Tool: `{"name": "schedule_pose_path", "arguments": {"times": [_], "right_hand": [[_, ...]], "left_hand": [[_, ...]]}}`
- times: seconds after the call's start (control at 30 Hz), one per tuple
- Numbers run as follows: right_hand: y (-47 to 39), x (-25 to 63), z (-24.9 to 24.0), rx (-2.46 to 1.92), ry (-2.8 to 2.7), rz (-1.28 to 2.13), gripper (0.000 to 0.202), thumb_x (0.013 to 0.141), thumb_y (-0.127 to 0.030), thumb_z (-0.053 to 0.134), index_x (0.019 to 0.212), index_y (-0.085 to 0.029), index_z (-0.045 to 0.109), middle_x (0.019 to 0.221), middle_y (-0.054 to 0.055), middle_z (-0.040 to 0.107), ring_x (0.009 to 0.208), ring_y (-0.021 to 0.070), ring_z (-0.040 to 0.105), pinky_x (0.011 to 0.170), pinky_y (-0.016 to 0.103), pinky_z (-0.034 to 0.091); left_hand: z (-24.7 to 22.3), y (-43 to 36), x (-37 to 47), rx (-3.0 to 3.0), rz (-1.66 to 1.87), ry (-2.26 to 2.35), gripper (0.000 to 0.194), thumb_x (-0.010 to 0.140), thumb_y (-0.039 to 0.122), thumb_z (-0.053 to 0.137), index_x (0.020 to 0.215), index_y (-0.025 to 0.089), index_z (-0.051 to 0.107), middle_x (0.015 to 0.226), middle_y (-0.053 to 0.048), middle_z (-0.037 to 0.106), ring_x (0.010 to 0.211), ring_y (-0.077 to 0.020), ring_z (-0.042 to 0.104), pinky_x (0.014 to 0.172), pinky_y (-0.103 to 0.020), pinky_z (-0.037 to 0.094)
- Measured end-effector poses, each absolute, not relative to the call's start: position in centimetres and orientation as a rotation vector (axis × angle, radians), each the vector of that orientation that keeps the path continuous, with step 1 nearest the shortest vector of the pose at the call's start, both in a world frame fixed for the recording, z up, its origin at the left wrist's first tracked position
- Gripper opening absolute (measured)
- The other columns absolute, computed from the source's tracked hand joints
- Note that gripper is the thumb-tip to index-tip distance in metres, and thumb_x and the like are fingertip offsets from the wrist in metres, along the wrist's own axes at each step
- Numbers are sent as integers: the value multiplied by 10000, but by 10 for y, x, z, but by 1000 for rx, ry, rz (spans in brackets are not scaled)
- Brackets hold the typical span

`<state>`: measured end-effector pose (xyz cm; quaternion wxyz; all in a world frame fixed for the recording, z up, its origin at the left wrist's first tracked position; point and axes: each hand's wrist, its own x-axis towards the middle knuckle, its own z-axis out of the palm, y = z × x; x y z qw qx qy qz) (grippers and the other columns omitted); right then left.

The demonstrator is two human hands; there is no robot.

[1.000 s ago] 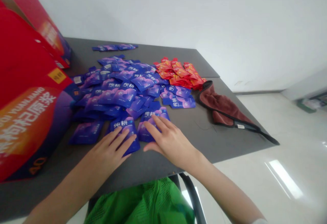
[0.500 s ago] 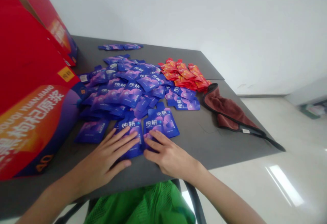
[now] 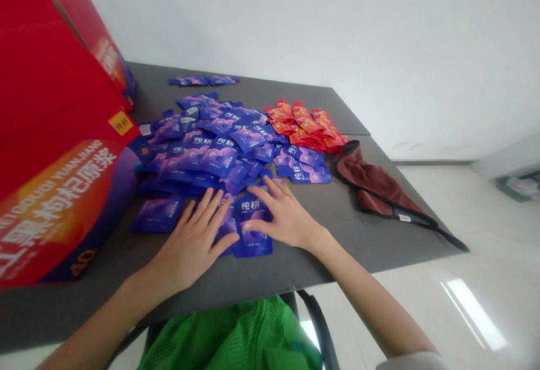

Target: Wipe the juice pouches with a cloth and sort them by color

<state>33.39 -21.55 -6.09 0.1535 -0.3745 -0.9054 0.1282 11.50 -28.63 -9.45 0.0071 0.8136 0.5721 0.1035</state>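
Two blue-purple pouches lie side by side near the table's front edge. My left hand (image 3: 195,240) rests flat over the left pouch (image 3: 228,228), fingers stretched out, covering most of it. The right pouch (image 3: 254,235) lies face up and shows its white print. Above and right of it is my right hand (image 3: 283,212), fingers spread, the thumb over the pouch. Its fingertips reach over another blue pouch (image 3: 265,176), mostly hidden beneath them. Just beyond both hands spreads a heap of blue pouches (image 3: 206,150).
Red-orange pouches (image 3: 306,125) are piled behind on the right. A brown cloth (image 3: 375,184) with black edging lies at the table's right side. Large red boxes (image 3: 54,134) stand on the left. A short row of blue pouches (image 3: 205,80) lies at the back of the grey table (image 3: 304,240).
My right hand has moved up and right, from the right pouch to the pouch behind it, and its fingers have spread. My left hand has shifted slightly right and up over the left pouch.
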Motion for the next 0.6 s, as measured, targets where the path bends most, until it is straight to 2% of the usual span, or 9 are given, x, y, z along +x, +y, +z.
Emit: {"name": "schedule_pose_path", "arguments": {"times": [0.07, 0.13, 0.23, 0.43, 0.53, 0.6], "right_hand": [[-220, 331, -71, -1071, -2668, 325, 628, 814, -631, 488, 1307, -242, 478, 1405, 173, 395, 1352, 344, 266, 1056, 588, 229], [-229, 331, -77, -1035, -2707, 304, 578, 843, -589, 473, 1310, -250, 480, 1412, 174, 386, 1354, 330, 266, 1066, 582, 211], [-236, 333, -78, -1006, -2723, 304, 565, 846, -571, 475, 1311, -249, 479, 1413, 176, 386, 1350, 320, 272, 1064, 579, 219], [-231, 329, -83, -973, -2709, 252, 577, 854, -584, 452, 1297, -215, 485, 1396, 181, 395, 1340, 329, 280, 1069, 566, 225], [-231, 338, -77, -882, -2615, 254, 511, 895, -528, 417, 1279, -197, 486, 1395, 164, 393, 1329, 283, 311, 1083, 559, 215], [-230, 348, -60, -850, -2455, 238, 381, 930, -429, 390, 1179, -186, 548, 1325, 136, 466, 1278, 245, 387, 1084, 529, 245]], "left_hand": [[-95, -288, 116, 2600, 298, 1735, 645, 913, 518, 328, 1442, 154, 259, 1495, -124, 277, 1401, -275, 176, 1092, -530, 235], [-93, -291, 115, 2638, 265, 1633, 648, 914, 513, 335, 1459, 189, 199, 1496, -104, 278, 1398, -255, 197, 1099, -506, 229], [-90, -295, 114, 2628, 262, 1586, 664, 920, 496, 340, 1472, 211, 106, 1501, -92, 267, 1395, -235, 210, 1105, -475, 228], [-96, -290, 116, 2626, 310, 1579, 690, 923, 477, 349, 1476, 200, 43, 1519, -98, 219, 1408, -244, 154, 1111, -485, 216], [-86, -295, 113, 2570, 476, 1596, 679, 931, 446, 350, 1477, 199, 28, 1529, -105, 190, 1412, -256, 126, 1107, -513, 225], [-70, -305, 105, 2485, 660, 1619, 628, 939, 415, 346, 1474, 233, 72, 1528, -76, 214, 1403, -245, 174, 1110, -488, 250]]}}
